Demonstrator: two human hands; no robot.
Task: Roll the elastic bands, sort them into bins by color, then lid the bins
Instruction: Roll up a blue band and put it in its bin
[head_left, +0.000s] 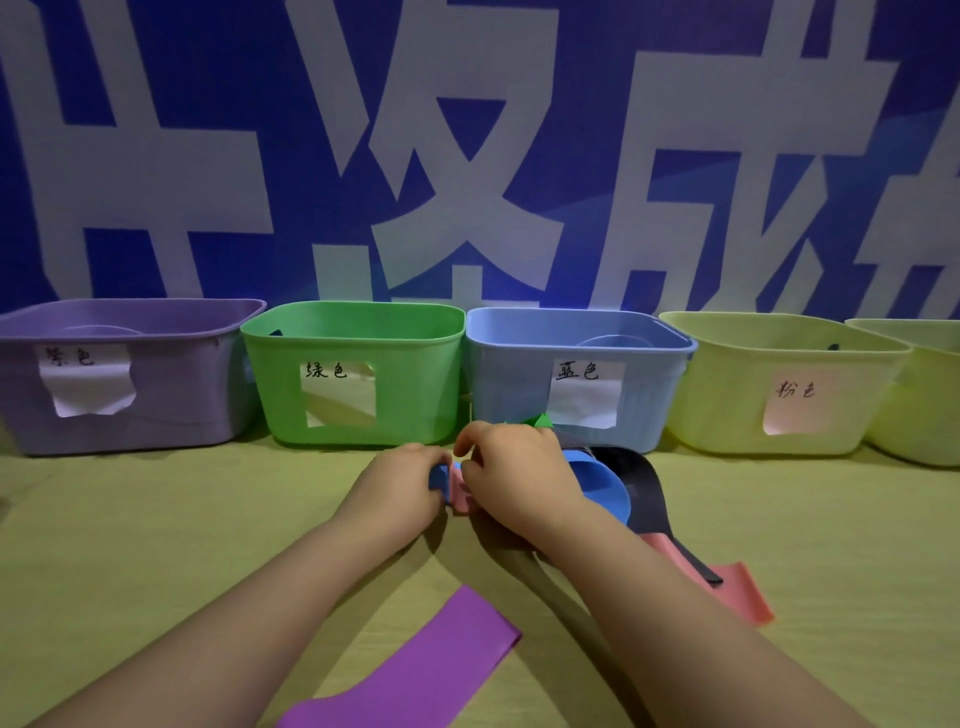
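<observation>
My left hand (402, 480) and my right hand (511, 467) meet in front of the green bin (353, 332). Both pinch the blue band (597, 480): a small rolled end shows at the left fingertips, and the loose loop trails right under my right wrist. A pink band (737, 590) runs beneath the hands, a bit showing between them and its far end lying at the right. A black band (644, 483) curves beside the blue one. A scrap of green band (540, 420) peeks out behind my right hand. A purple band (431, 665) lies flat near me.
Along the back stand a purple bin (156, 317), the green bin, a blue bin (519, 343), a yellow bin (727, 374) and a second yellow bin (924, 405) at the right edge, all lidless, with paper labels. A blue banner wall rises behind them. The table cloth (156, 545) is olive green.
</observation>
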